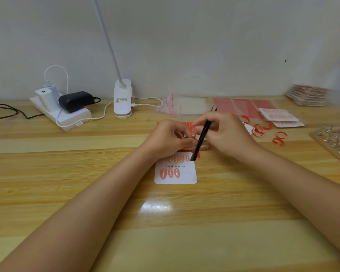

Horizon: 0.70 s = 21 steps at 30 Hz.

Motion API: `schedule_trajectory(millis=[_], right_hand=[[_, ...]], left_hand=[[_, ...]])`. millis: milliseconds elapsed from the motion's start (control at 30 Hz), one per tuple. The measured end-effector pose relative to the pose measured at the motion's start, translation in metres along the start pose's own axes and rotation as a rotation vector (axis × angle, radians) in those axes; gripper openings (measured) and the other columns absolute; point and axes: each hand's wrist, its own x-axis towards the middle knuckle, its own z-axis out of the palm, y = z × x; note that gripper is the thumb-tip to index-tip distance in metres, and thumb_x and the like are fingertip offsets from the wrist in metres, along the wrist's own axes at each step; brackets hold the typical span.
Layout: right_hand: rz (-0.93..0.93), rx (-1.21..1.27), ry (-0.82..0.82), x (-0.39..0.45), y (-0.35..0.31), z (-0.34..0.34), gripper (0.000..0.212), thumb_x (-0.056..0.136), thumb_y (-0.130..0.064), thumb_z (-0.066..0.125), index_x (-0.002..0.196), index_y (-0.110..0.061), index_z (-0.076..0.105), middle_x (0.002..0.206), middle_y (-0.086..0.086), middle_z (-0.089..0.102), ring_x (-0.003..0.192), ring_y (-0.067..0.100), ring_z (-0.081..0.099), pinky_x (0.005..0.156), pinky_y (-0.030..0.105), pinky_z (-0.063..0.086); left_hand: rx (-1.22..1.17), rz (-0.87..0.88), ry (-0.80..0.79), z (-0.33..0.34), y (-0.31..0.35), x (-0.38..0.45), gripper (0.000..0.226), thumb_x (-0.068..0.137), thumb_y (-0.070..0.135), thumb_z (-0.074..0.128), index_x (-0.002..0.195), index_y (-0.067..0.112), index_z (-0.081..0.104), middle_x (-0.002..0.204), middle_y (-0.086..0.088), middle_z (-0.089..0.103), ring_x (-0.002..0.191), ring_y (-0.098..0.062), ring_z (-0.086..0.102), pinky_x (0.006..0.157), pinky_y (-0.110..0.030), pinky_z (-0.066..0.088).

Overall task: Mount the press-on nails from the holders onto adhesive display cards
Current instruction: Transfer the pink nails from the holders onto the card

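Right hand [222,132] grips tweezers [201,139] above card [186,173].

A white power strip [61,112] carrying a white charger [45,96] and a black adapter [75,101] is seen far left of the hands. A white clamp lamp [122,98] is fixed beyond the left hand.

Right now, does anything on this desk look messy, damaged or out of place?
Mostly tidy. Curled red tape strips lie scattered on the table right of the hands, like peeled backing. The white card lies flat, with three nails in its lower row and space left. Nothing looks damaged or spilled.
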Motion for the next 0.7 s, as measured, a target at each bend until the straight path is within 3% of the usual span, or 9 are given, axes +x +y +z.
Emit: schedule_trajectory(millis=[133, 200, 333, 433, 500, 600, 700], right_hand=[[0.027, 0.016, 0.091, 0.005, -0.004, -0.001, 0.017, 0.087, -0.006, 0.062, 0.086, -0.022, 0.064, 0.083, -0.013, 0.062, 0.089, 0.007, 0.061, 0.078, 0.01, 0.045], [0.0, 0.042, 0.156, 0.001, -0.009, -0.004, 0.017, 0.086, -0.007, 0.064, 0.086, -0.024, 0.062, 0.084, -0.017, 0.062, 0.087, 0.001, 0.062, 0.079, 0.01, 0.046], [-0.091, 0.06, 0.207, -0.023, -0.019, -0.008, 0.022, 0.082, -0.014, 0.07, 0.081, -0.033, 0.059, 0.081, -0.018, 0.063, 0.085, -0.005, 0.061, 0.077, 0.011, 0.047], [-0.161, 0.05, 0.163, -0.042, -0.023, -0.004, 0.016, 0.08, -0.013, 0.071, 0.082, -0.027, 0.063, 0.08, -0.017, 0.064, 0.085, -0.001, 0.061, 0.08, 0.015, 0.048], [-0.192, 0.052, 0.129, -0.051, -0.021, 0.0, 0.014, 0.079, -0.008, 0.072, 0.083, -0.02, 0.066, 0.08, -0.015, 0.065, 0.084, 0.0, 0.061, 0.08, 0.014, 0.048], [-0.222, 0.024, 0.082, -0.059, -0.018, 0.006, 0.019, 0.077, -0.001, 0.072, 0.078, -0.017, 0.063, 0.075, -0.016, 0.063, 0.081, 0.001, 0.061, 0.079, 0.013, 0.046], [-0.2, -0.017, 0.042, -0.063, -0.015, 0.01, 0.031, 0.078, -0.006, 0.072, 0.073, -0.028, 0.052, 0.071, -0.015, 0.062, 0.079, 0.007, 0.063, 0.077, 0.021, 0.048]], left_hand=[[-0.031, 0.007, -0.017, -0.002, 0.0, -0.001, 0.018, 0.075, 0.022, 0.076, 0.061, 0.024, 0.065, 0.044, 0.02, 0.053, 0.046, 0.007, 0.047, 0.045, -0.006, 0.032], [-0.032, 0.0, -0.023, -0.002, -0.001, 0.0, 0.015, 0.073, 0.026, 0.078, 0.063, 0.024, 0.066, 0.045, 0.017, 0.052, 0.044, 0.007, 0.046, 0.043, -0.006, 0.031], [0.025, -0.022, -0.038, -0.005, -0.001, 0.003, 0.013, 0.074, 0.035, 0.075, 0.074, 0.026, 0.065, 0.062, 0.013, 0.055, 0.049, 0.01, 0.05, 0.045, -0.005, 0.034], [0.016, -0.019, -0.139, -0.015, 0.003, 0.004, 0.025, 0.079, 0.031, 0.07, 0.101, 0.027, 0.058, 0.095, 0.01, 0.061, 0.078, 0.006, 0.057, 0.065, -0.007, 0.043], [0.035, 0.074, -0.024, -0.023, 0.005, -0.002, 0.032, 0.082, 0.03, 0.063, 0.112, 0.026, 0.053, 0.107, 0.013, 0.054, 0.089, 0.002, 0.051, 0.075, -0.008, 0.041], [0.136, 0.364, 0.275, -0.036, 0.01, -0.024, 0.027, 0.08, 0.032, 0.052, 0.102, 0.018, 0.057, 0.096, 0.013, 0.053, 0.084, -0.006, 0.049, 0.077, -0.019, 0.042], [0.269, 0.551, 0.223, -0.04, 0.009, -0.047, 0.021, 0.082, 0.022, 0.053, 0.091, 0.006, 0.062, 0.083, 0.002, 0.058, 0.071, -0.014, 0.051, 0.064, -0.03, 0.045]])
